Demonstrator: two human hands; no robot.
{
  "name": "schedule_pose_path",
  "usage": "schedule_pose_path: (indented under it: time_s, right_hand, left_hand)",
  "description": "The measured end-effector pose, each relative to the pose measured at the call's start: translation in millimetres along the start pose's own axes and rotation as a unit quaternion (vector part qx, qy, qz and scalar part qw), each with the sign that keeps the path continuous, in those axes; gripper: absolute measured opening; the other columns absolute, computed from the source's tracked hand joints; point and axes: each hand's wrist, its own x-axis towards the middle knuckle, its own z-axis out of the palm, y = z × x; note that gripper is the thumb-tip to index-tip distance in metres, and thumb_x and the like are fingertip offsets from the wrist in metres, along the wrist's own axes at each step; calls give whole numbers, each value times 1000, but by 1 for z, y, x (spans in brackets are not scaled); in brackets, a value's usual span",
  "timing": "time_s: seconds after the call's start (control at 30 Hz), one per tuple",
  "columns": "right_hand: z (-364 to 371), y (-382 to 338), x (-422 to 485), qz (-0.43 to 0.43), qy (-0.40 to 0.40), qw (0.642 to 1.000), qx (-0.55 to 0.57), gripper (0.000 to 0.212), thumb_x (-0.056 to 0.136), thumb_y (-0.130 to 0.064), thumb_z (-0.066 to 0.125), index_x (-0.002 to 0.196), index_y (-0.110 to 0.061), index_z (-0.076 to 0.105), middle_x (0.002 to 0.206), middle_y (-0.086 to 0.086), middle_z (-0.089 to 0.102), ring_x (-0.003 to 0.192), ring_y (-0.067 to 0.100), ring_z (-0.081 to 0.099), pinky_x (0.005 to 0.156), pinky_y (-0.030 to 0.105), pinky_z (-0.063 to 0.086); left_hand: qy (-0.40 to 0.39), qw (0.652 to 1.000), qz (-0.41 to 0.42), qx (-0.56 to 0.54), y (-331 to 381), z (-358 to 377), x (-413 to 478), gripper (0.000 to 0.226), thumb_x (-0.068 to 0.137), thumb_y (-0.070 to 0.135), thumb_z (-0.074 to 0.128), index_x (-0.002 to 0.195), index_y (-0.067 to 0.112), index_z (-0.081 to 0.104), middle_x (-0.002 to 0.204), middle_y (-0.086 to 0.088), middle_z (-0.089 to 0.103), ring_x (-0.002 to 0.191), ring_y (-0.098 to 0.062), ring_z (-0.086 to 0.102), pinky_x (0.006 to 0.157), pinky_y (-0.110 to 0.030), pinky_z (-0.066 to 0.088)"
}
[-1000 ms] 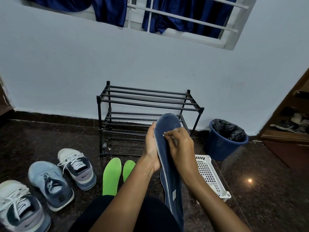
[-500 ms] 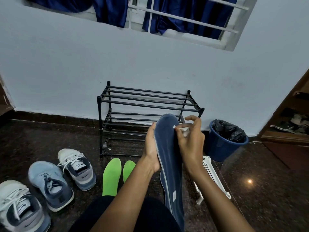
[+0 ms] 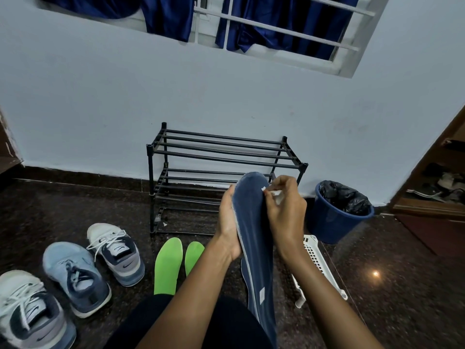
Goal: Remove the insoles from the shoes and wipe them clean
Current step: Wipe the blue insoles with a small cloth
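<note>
My left hand grips one dark blue insole, right hand pinches one white wipe; leftward, three grey-blue sneakers, two green insoles.

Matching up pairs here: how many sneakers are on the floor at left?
3. The white and navy sneaker is nearest the rack, the light blue sneaker beside it, the white and grey sneaker at the bottom-left edge, partly cut off. A fourth may lie outside the view.

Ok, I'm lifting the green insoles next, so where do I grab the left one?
Probably pinch the toe end of the green insole, from the rack side: it lies flat, heel against your leg, and the other insole crowds its right edge.
</note>
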Motion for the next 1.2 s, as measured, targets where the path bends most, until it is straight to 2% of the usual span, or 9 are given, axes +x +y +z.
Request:
schedule_pose_path:
  time_s: [0.1, 0.17, 0.23, 0.33, 0.53, 0.8, 0.97, 1.13, 1.2]
  right_hand:
    - [3, 0, -9, -43, -25, 999, -21, 17, 82, 5, 61, 87, -10, 64, 83, -4, 61, 77, 9, 58, 72, 4, 39]
    - [1, 3, -10, -60, -35, 997, -35, 12, 82, 5, 61, 88, -3, 69, 83, 1, 63, 78, 14, 59, 73, 8, 40]
    - [-2, 6, -6, -55, -41, 996, -49, 12, 84, 2, 60, 90, -1, 69, 84, 6, 62, 77, 15, 57, 71, 6, 39]
    - [-5, 8, 0, -46, -31, 996, -63, 12, 87, 0, 58, 91, -2, 69, 85, 5, 58, 78, 15, 55, 70, 6, 37]
    - [2, 2, -16, -84, -70, 992, -65, 10, 84, 3, 59, 89, 0, 68, 84, 5, 57, 76, 15, 55, 70, 5, 38]
    - [-1, 5, 1, -42, -32, 996, -72, 13, 89, -2, 55, 92, -1, 67, 87, 1, 52, 81, 17, 54, 70, 5, 36]
    - [5, -2, -9, -79, -65, 993, -62, 12, 87, 1, 56, 90, -1, 67, 86, 3, 54, 78, 16, 54, 68, 7, 39]
    - [1, 2, 1, -50, -43, 996, -68, 11, 88, -1, 56, 90, -2, 67, 84, 1, 51, 78, 16, 53, 69, 4, 36]
    - [3, 0, 4, -45, -52, 995, -74, 12, 88, -1, 56, 89, -1, 67, 84, 0, 50, 77, 16, 52, 69, 4, 34]
  left_hand:
    - [6, 1000, 4, 7, 2, -2, -1, 56, 92, 53, 36, 94, 7, 68, 81, -8, 66, 67, -18, 65, 61, -24, 52]
    - [5, 1000, 1, 7, 3, -2, -1, 57, 92, 52, 35, 100, 5, 67, 86, -10, 67, 72, -19, 66, 64, -25, 53]
    - [-3, 1000, -2, 7, 2, 0, -1, 54, 93, 50, 35, 96, 5, 66, 82, -10, 66, 68, -19, 65, 62, -24, 53]
    - [-2, 1000, -3, 8, 1, 0, 1, 50, 93, 47, 36, 83, 8, 65, 71, -8, 65, 60, -18, 63, 55, -22, 51]
    - [11, 1000, 8, -5, 3, -4, 2, 55, 92, 51, 36, 100, 5, 66, 87, -11, 66, 72, -20, 66, 67, -27, 53]
    - [12, 1000, 1, -1, 0, 0, 1, 53, 94, 50, 35, 82, 9, 65, 67, -7, 65, 57, -17, 64, 53, -22, 51]
    - [16, 1000, 15, -13, 0, -1, 2, 55, 95, 47, 34, 79, 8, 69, 67, -8, 67, 57, -17, 66, 51, -21, 52]
    - [4, 1000, 9, -18, -2, 4, -2, 55, 94, 47, 36, 74, 9, 70, 66, -7, 65, 56, -16, 64, 52, -20, 51]
    - [9, 999, 13, -27, -2, 3, -2, 55, 95, 48, 34, 78, 8, 68, 66, -7, 66, 56, -17, 65, 51, -20, 52]
